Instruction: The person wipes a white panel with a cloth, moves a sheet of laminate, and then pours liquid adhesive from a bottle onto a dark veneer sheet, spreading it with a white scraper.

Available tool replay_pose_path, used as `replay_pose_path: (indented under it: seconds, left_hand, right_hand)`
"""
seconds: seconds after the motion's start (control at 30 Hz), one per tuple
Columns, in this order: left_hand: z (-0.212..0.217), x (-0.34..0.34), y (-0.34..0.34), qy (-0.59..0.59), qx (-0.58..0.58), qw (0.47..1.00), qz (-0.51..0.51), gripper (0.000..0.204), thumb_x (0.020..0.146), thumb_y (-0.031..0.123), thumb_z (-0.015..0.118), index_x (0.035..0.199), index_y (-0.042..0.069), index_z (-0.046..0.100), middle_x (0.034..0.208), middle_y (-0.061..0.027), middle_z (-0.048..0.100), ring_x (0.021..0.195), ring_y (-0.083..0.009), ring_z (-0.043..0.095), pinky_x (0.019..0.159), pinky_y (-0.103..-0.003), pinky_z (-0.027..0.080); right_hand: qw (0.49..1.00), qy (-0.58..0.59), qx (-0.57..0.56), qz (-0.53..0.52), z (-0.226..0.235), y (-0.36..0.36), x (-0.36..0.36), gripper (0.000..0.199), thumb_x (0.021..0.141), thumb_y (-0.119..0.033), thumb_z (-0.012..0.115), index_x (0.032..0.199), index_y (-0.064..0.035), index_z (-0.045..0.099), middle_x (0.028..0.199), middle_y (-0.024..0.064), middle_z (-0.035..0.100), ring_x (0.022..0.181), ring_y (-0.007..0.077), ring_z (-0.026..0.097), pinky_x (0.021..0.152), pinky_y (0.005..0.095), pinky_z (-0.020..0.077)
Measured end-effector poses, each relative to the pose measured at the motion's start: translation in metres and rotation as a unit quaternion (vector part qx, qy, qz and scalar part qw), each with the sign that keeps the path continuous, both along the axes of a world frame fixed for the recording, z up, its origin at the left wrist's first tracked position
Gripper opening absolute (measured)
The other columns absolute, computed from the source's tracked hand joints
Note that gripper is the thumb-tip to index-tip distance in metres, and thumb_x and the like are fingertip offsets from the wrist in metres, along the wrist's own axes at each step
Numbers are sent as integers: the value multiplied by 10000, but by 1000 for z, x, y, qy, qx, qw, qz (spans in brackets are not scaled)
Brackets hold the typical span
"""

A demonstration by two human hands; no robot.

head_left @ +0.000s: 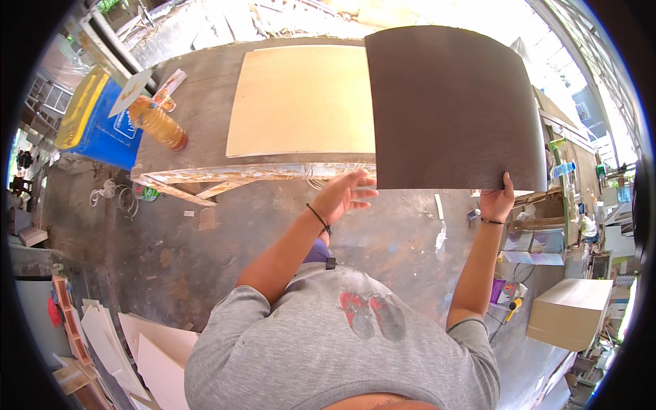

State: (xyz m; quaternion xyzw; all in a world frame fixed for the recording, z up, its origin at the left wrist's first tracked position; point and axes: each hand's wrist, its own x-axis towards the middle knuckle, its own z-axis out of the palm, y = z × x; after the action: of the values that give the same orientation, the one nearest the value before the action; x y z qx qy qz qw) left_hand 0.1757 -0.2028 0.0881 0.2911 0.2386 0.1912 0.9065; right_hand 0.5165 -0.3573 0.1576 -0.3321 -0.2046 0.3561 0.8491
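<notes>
A large dark brown sheet (451,109), smooth and curving down at its right side, lies partly over the workbench and juts past its near edge. My right hand (497,199) grips its near edge toward the right corner, thumb on top and fingers beneath. Just left of the sheet's near left corner is my left hand (345,195), open with its fingers apart; whether a fingertip touches the sheet I cannot tell. A pale wood-coloured panel (301,102) rests flat on the workbench (198,89), its right edge against or under the dark sheet.
At the bench's left end stand a bottle of amber liquid (158,123) and a blue bin with a yellow rim (109,119). White boards (113,345) lean at lower left. A cardboard box (570,313) and a yellow-handled tool (514,307) are at right.
</notes>
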Motion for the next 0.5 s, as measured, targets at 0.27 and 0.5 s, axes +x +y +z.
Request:
replay_pose_path:
  seconds: [0.27, 0.5]
  left_hand:
    - [-22, 54, 45, -7, -53, 992, -114, 380, 897, 399, 546, 1174, 145, 490, 1220, -74, 526, 1124, -228, 510, 908, -405, 422]
    - [-29, 65, 65, 25, -66, 991, -118, 378, 898, 377, 553, 1182, 138, 481, 1198, -64, 545, 1091, -202, 530, 867, -374, 450]
  right_hand:
    - [998, 38, -39, 27, -44, 63, 74, 342, 896, -154, 488, 1193, 14, 493, 1185, 134, 579, 1095, 265, 561, 894, 396, 493]
    - [993, 70, -76, 52, -57, 86, 81, 360, 902, -169, 482, 1225, -9, 491, 1235, 116, 557, 1130, 259, 539, 930, 405, 463]
